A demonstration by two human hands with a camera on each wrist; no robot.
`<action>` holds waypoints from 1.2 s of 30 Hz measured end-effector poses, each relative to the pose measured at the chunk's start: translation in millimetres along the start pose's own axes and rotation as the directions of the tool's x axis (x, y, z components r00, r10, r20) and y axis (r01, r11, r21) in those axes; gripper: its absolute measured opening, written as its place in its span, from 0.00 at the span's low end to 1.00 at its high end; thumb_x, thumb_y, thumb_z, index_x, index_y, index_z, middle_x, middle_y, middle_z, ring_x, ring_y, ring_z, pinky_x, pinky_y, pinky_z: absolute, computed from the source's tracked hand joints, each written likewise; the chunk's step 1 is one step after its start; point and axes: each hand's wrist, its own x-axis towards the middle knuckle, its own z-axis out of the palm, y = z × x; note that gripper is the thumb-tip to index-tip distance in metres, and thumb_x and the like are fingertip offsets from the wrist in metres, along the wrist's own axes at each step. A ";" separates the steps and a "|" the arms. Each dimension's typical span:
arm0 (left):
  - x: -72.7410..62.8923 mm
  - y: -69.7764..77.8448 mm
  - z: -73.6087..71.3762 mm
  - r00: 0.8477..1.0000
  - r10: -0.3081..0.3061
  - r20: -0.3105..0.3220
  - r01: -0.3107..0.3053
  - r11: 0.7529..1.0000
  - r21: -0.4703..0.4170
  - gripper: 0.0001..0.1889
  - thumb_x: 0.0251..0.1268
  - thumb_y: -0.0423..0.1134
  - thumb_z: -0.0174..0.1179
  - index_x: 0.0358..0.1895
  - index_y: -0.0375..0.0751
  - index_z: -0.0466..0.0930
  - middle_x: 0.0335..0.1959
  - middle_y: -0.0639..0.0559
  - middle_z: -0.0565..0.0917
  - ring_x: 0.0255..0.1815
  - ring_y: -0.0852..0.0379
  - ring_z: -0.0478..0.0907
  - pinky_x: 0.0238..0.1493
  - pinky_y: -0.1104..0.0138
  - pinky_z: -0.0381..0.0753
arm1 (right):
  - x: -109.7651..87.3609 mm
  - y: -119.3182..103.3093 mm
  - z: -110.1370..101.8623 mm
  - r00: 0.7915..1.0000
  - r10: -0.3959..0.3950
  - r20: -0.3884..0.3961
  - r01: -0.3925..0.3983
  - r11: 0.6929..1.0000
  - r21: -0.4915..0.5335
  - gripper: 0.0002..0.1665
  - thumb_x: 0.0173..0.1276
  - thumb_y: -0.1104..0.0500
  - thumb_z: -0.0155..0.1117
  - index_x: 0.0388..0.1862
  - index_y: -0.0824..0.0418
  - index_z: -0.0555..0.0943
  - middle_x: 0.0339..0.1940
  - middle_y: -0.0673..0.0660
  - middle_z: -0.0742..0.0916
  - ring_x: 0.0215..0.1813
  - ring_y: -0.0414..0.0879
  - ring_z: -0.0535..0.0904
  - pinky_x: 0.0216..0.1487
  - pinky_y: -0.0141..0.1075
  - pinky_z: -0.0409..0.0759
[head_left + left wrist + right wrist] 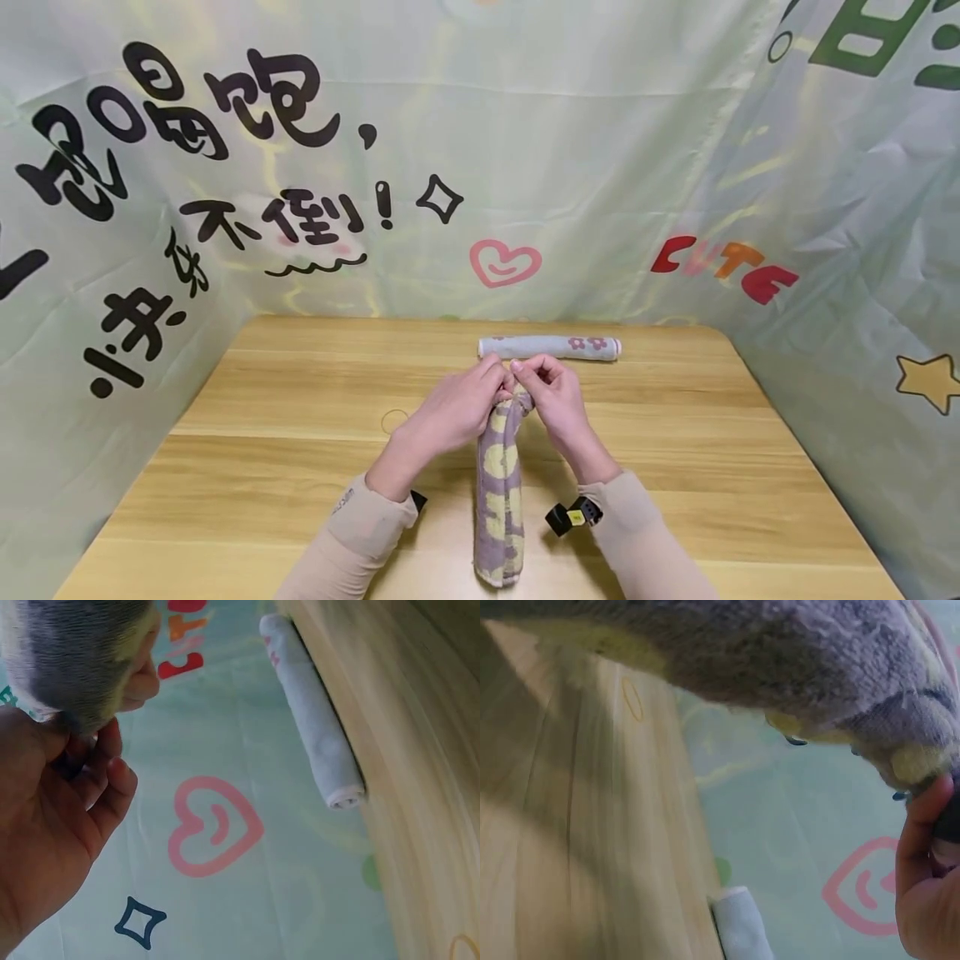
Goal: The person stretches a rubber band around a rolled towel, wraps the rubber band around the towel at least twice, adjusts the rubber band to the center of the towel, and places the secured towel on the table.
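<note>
A purple-grey towel [495,492] with yellow patches is rolled lengthwise, its long body running toward the near side of the table. My left hand [457,404] pinches the roll's far end, where the cloth narrows and bends over. Close against it, my right hand [558,408] also pinches that end between thumb and fingers. In the left wrist view the towel [79,652] hangs over the left hand [52,825] and partly hides the fingertips. The right wrist view shows the towel's gathered, creased part [907,727]. Whether anything is wound round it, I cannot tell.
Behind the hands, near the table's back edge, lies a second rolled towel [547,347], light grey with pink flowers. A thin yellowish loop [395,410], like a rubber band, lies left of the left hand. Printed cloth walls [585,208] enclose the wooden table [300,467].
</note>
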 end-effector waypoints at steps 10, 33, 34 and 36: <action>-0.4 2.1 2.5 0.999 -0.034 0.011 0.035 0.988 -0.149 0.04 0.81 0.38 0.53 0.48 0.42 0.73 0.43 0.53 0.71 0.35 0.60 0.72 0.35 0.70 0.78 | 5.6 -0.5 -6.6 0.999 -0.043 -0.015 0.043 0.999 -0.007 0.08 0.73 0.66 0.67 0.31 0.62 0.83 0.26 0.48 0.84 0.27 0.38 0.74 0.23 0.26 0.72; -4.4 -11.9 -5.9 0.989 -0.017 -0.144 -0.018 0.971 -0.237 0.04 0.81 0.35 0.52 0.45 0.40 0.74 0.42 0.52 0.74 0.35 0.58 0.73 0.38 0.67 0.79 | 5.4 2.3 -20.8 0.839 -0.403 0.366 0.405 0.911 0.076 0.07 0.71 0.73 0.67 0.43 0.78 0.79 0.38 0.53 0.82 0.31 0.41 0.77 0.27 0.32 0.81; -4.0 -10.4 -5.6 0.991 -0.019 -0.131 -0.013 0.971 -0.238 0.03 0.81 0.35 0.52 0.45 0.40 0.74 0.42 0.52 0.74 0.36 0.58 0.73 0.38 0.67 0.79 | 6.1 2.6 -21.3 0.845 -0.403 0.353 0.405 0.912 0.071 0.06 0.71 0.73 0.66 0.42 0.77 0.79 0.37 0.52 0.81 0.30 0.40 0.76 0.26 0.32 0.80; -2.9 -6.5 -5.0 0.994 -0.018 -0.107 -0.009 0.969 -0.245 0.02 0.80 0.35 0.53 0.45 0.40 0.74 0.42 0.52 0.74 0.36 0.58 0.73 0.38 0.67 0.79 | 8.1 3.6 -22.9 0.849 -0.410 0.333 0.411 0.909 0.070 0.05 0.72 0.73 0.65 0.40 0.77 0.79 0.36 0.51 0.81 0.28 0.40 0.75 0.23 0.32 0.77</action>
